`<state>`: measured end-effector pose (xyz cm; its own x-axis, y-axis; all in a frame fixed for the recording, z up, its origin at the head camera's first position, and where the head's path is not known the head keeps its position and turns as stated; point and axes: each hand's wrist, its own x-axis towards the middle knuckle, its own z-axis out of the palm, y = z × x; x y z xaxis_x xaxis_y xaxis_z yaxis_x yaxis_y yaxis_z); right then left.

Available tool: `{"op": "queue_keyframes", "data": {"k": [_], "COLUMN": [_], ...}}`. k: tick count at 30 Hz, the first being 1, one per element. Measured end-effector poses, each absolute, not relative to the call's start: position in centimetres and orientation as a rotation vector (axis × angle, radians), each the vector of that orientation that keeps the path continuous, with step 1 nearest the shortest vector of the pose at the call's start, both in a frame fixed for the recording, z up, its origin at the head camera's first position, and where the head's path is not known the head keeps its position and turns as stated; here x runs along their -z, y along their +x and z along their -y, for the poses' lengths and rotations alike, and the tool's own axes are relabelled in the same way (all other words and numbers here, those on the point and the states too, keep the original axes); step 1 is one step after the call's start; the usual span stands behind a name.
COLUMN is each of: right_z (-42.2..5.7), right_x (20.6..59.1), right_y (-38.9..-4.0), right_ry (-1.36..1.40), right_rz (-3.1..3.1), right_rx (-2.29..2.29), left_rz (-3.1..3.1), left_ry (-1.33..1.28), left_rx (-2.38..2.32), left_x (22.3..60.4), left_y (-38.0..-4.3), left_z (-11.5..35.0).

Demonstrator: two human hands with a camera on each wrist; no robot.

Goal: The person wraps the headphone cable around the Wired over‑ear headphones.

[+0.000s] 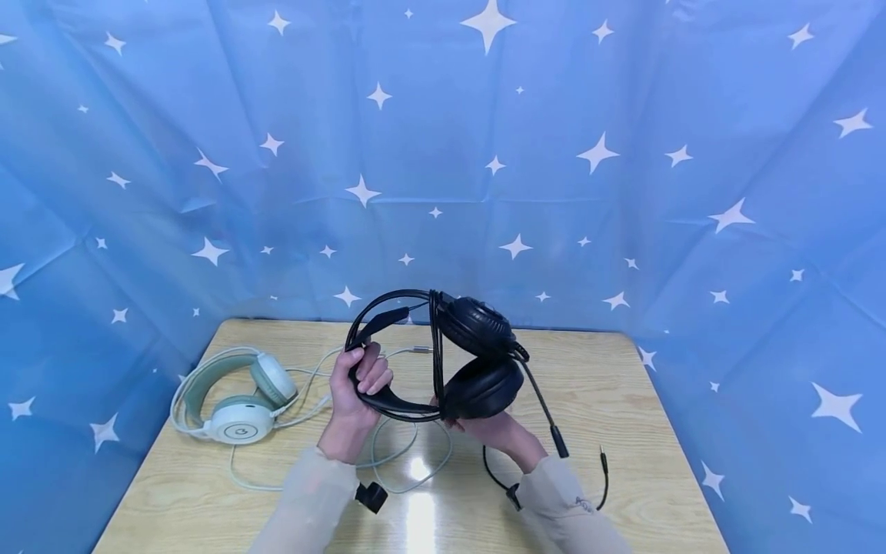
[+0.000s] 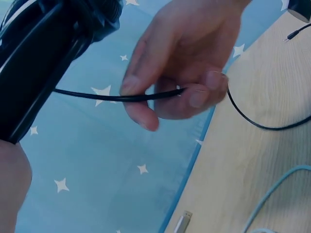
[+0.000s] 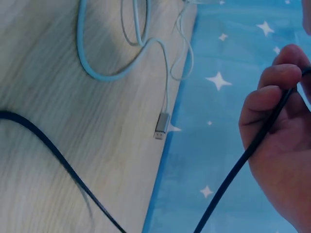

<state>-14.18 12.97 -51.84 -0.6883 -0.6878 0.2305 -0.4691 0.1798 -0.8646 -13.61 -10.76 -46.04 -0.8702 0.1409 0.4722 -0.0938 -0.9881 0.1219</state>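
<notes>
While left hand [image 1: 358, 387] grips black headset [image 1: 477, 327], right hand [image 2: 187, 58] holds cable [image 2: 109, 97].

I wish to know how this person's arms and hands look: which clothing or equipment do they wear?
The long, pale off-white left sleeve and matching right sleeve end near the wrists. Small dark lettering, unreadable here, marks the right one. The left hand and right hand wear no gloves. A small black block-shaped device sits beside the left wrist.

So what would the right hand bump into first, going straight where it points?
The right hand would probably meet the black headset, with the left hand beyond; depth is unclear, so it might slip underneath.
</notes>
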Motion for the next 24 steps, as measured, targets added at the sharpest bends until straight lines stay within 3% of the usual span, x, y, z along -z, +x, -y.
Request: {"op": "queue_keyframes", "data": {"k": [6,16,24], "right_z": [-13.0,-13.3,-13.8], "right_x": [50.1,49.8,49.6], "right_y": [-12.3,-11.5,-10.6], "right_ry": [-0.847,-1.083,-1.045], "right_rz": [-2.268,-2.406,-2.357], "right_rx": [1.406,1.286,1.356], "left_rz": [-0.319,-0.588,-0.747], "left_ry": [0.629,0.407,0.288], "left_rx": [-3.059,-3.221,-3.304], "left_x": [45.6,45.9,46.1], "left_y": [-13.8,-13.6,-13.5], "left_z": [10.0,9.8,9.7]}}
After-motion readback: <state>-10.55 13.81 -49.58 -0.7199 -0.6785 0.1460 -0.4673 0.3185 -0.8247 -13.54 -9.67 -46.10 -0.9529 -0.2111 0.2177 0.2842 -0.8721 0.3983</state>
